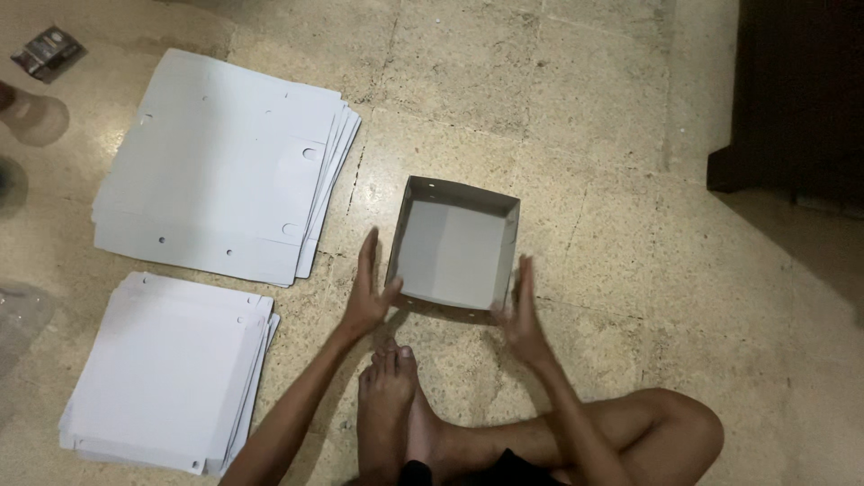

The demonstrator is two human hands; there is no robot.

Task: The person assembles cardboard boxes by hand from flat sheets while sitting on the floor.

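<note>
Item: folded box [454, 252] | your left hand [367, 292] and right hand [522, 310] open, flat, steadying its walls | flat sheets [216, 171] stacked left.

2 stacks of flat white die-cut cardboard sheets lie on the stone floor [585, 108]. Larger stack [220, 162] upper left, edges fanned on its right side, small punched holes and slots visible. Smaller stack [166, 373] just below it, near but apart. Small dark wrapper [47, 52] at top-left corner, well apart from the stacks. Dark wooden furniture [796, 90] at top right. Floor tiles are mottled beige with visible joints.
</note>
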